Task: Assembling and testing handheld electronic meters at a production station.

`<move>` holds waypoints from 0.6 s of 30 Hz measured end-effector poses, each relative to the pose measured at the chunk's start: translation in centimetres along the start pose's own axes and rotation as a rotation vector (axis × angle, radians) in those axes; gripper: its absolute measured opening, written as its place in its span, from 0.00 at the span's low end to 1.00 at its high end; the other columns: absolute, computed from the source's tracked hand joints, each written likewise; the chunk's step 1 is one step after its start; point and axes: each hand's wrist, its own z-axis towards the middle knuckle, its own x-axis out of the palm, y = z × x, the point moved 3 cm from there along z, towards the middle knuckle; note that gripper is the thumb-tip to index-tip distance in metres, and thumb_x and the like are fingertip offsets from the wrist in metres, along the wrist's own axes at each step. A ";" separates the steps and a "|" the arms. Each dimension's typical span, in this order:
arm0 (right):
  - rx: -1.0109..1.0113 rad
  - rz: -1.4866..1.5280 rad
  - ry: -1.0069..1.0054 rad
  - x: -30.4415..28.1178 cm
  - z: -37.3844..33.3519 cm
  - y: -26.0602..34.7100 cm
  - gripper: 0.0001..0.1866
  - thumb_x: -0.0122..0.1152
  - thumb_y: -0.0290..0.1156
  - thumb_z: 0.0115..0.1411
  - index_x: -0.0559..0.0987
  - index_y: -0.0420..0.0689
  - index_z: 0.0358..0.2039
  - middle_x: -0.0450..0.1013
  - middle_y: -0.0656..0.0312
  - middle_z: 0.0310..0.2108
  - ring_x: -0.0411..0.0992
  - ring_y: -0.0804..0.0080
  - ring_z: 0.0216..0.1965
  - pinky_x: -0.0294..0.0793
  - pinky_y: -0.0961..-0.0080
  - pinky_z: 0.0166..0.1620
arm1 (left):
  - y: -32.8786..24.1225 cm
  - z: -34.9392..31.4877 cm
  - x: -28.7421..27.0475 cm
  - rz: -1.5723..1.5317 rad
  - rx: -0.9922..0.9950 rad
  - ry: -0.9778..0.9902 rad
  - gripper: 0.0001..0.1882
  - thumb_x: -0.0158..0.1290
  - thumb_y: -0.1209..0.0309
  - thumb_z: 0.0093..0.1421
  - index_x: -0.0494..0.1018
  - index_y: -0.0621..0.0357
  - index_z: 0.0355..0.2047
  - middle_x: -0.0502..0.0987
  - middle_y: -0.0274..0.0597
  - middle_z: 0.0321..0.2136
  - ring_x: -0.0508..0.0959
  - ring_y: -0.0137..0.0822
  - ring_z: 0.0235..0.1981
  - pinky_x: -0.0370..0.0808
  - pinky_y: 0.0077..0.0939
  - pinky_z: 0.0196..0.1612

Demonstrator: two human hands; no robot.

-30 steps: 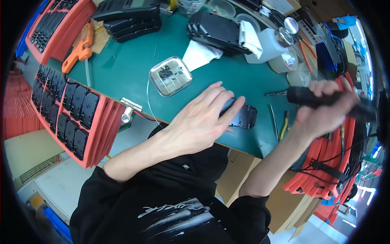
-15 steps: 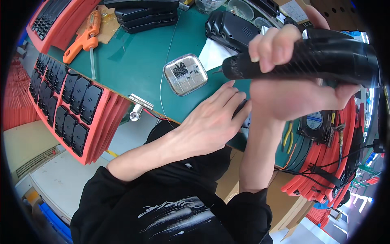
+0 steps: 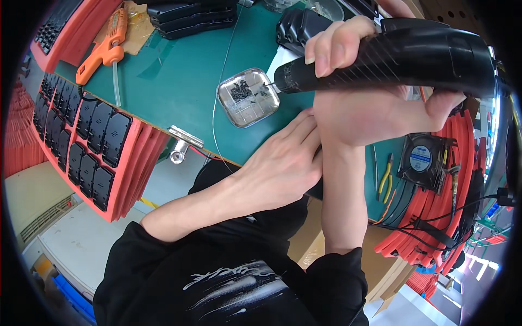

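Note:
My right hand (image 3: 365,115) is wrapped round a black electric screwdriver (image 3: 405,61), held level above the bench with its bit pointing left. The bit tip is over the right side of a small clear square dish (image 3: 235,115); whether it touches a screw there I cannot tell. Small dark screws (image 3: 240,91) lie heaped in the dish, with a few scattered beside the heap. My left hand (image 3: 288,160) rests at the bench's near edge, fingers bent. Its fingertips and thumb are hidden behind my right wrist, and so is whatever they hold.
An orange glue gun (image 3: 111,51) lies far left, near stacked black housings (image 3: 193,19). Red foam trays (image 3: 138,168) of black plates stand left, by a metal clamp (image 3: 185,138). Yellow-handled pliers (image 3: 386,178) and a black fan (image 3: 423,155) sit right. A thin wire crosses the bench.
My right hand has moved left with the screwdriver, bringing the bit over the dish of screws. My left hand stays nearly in place, its thumb and a dark thing there now covered.

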 end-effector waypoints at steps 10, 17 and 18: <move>-0.118 0.317 -0.001 -3.2 -1.9 5.7 0.42 0.62 0.63 0.62 0.68 0.38 0.59 0.68 0.68 0.24 0.64 0.78 0.22 0.63 0.76 0.30 | -0.4 0.3 -0.5 -0.136 -0.029 -0.229 0.20 0.66 0.75 0.49 0.78 0.74 0.41 0.76 0.56 0.46 0.76 0.55 0.53 0.71 0.51 0.64; -0.151 0.130 -0.104 -5.3 -6.3 10.4 0.24 0.71 0.41 0.62 0.68 0.44 0.47 0.69 0.68 0.21 0.68 0.78 0.19 0.70 0.80 0.30 | 1.4 -0.9 -1.2 -0.285 -0.015 -0.431 0.19 0.73 0.79 0.39 0.82 0.64 0.35 0.80 0.48 0.43 0.80 0.51 0.48 0.77 0.49 0.55; -0.143 0.130 -0.100 -5.4 -6.8 10.2 0.23 0.70 0.41 0.63 0.68 0.44 0.47 0.70 0.68 0.20 0.69 0.78 0.19 0.70 0.79 0.30 | 1.4 -0.8 -1.3 -0.283 -0.022 -0.458 0.19 0.73 0.79 0.39 0.83 0.63 0.34 0.81 0.46 0.41 0.81 0.50 0.47 0.78 0.48 0.54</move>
